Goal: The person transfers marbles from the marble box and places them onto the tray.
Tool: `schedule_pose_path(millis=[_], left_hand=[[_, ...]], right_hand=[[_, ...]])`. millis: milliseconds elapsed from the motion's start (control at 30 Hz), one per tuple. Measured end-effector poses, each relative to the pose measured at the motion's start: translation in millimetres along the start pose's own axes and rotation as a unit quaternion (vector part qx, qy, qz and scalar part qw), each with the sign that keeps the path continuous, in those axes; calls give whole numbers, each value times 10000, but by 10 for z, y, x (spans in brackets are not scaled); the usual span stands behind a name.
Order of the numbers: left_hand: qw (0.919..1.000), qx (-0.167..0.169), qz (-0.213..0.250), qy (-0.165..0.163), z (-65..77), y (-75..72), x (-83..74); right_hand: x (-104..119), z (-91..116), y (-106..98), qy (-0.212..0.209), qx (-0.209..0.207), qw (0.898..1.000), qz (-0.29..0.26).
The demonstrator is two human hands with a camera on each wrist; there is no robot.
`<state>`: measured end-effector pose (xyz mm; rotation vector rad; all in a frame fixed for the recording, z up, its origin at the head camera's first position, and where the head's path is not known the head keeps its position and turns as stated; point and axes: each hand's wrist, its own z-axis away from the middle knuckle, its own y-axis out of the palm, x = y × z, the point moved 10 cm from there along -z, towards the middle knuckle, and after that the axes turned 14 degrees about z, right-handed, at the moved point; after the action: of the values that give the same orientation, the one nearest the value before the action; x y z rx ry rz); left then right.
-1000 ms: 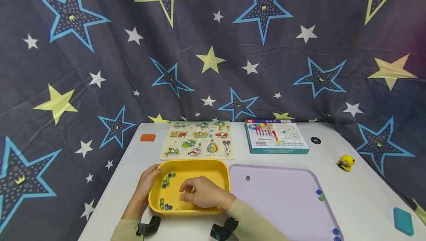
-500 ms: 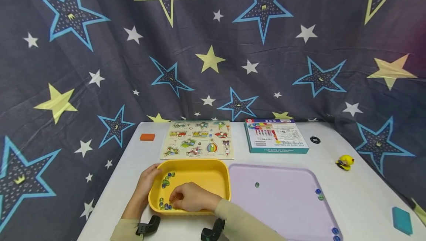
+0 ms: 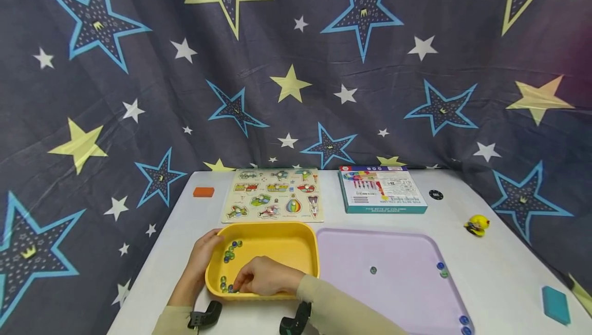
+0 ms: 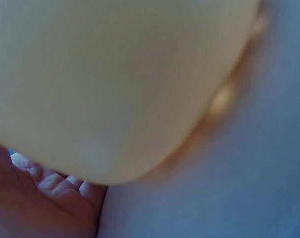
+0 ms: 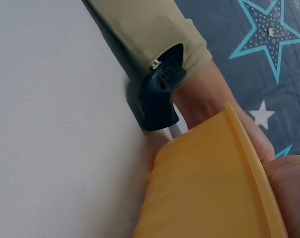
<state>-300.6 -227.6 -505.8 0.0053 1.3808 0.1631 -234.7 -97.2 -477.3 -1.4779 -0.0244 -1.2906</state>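
I have two bare hands in my head view, both at a yellow tub (image 3: 289,245) on a white table (image 3: 159,273). The left hand (image 3: 202,255) holds the tub's left end, its fingers bent at the rim; I cannot tell how firmly they press. The right hand (image 3: 267,276) reaches down inside the tub, thumb and fingers bent close together toward its front left corner. Their tips are mostly hidden from me, so I cannot tell whether they pinch anything.

Marbles (image 3: 232,256), green and blue, lie in the tub in two groups: one along the left side toward the back, the other (image 3: 224,284) in the front left corner, just beside the right fingertips.

Right of the tub lies a lilac tray (image 3: 398,253). A lone marble (image 3: 373,270) sits on its floor, away from the edges; a blue and green pair (image 3: 440,265) lies by its right edge, and two blue marbles (image 3: 464,319) further forward along that edge.

Behind the tub is a puzzle (image 3: 273,194), with an orange block (image 3: 203,192) to its left and a box (image 3: 383,191) to its right. Further right are a black disc (image 3: 436,194), a yellow toy (image 3: 477,225) and a teal block (image 3: 556,305). A dark, starry curtain (image 3: 259,52) hangs behind everything.

My left wrist view is mostly a blurred, pale surface (image 4: 125,89).
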Motion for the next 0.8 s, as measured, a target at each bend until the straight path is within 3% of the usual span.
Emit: schedule_pose_path(millis=[267,800], left_hand=[[10000,-6,38,-23,-5,2,8],[9999,21,122,-91,27,21,-12]], right_hand=[[-36,32,-2,213,5,9997,-139],[-64,74,-12,150,187,9996,111]])
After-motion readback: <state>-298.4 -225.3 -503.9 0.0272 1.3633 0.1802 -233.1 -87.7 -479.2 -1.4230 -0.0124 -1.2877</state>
